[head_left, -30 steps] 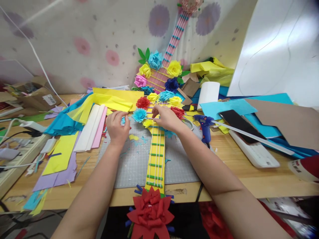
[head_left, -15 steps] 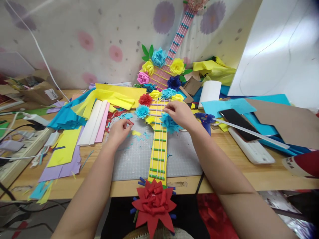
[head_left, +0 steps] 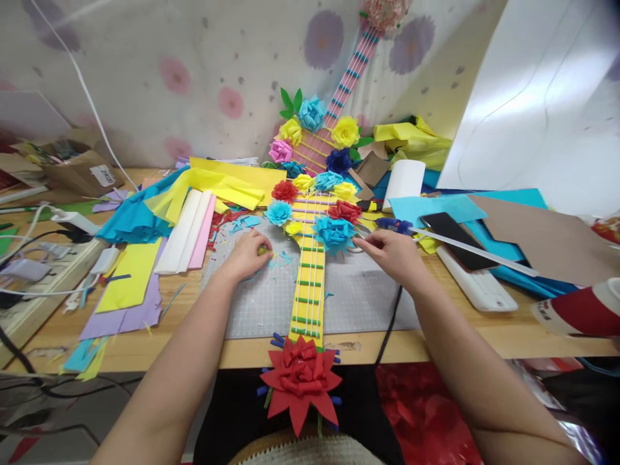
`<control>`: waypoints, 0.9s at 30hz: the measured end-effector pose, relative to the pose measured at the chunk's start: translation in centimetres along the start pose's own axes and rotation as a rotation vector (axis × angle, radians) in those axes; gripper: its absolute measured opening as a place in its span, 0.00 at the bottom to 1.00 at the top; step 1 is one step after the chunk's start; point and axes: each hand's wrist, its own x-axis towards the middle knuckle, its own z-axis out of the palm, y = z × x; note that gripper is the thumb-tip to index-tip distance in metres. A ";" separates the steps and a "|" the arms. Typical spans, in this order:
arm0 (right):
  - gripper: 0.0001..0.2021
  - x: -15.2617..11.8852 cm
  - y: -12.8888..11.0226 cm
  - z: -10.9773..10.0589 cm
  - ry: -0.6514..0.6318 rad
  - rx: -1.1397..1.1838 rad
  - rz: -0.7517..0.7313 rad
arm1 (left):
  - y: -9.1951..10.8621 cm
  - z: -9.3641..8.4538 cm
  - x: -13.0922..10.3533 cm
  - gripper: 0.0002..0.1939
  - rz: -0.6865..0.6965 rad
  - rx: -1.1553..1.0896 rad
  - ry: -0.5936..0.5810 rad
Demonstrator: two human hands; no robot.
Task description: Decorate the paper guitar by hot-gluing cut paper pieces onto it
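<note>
Yellow craft guitar [head_left: 309,278] lies across the grey cutting mat [head_left: 264,313] on the wooden bench [head_left: 186,316], its red flower [head_left: 304,378] past the front edge. The right hand [head_left: 394,254] partly hides the glue gun [head_left: 393,225]; the left hand [head_left: 246,255] curls at a yellow scrap [head_left: 262,250]. Whether either grip holds something, one cannot tell. Before the flower-patterned backdrop [head_left: 261,45], a pink guitar [head_left: 349,80] is cut off above.

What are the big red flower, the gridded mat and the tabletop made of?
Red flower: probably matte craft paper, given its crisp points and folds.

Gridded mat: perhaps plastic or vinyl, fairly dull, thin and flat with printed lines.

Tabletop: wood or wood-look board, smooth, showing pale grain.
</note>
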 end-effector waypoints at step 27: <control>0.20 1.7 8.1 1.1 0.234 0.197 0.487 | 1.0 1.0 0.9 0.13 -0.353 -0.741 0.194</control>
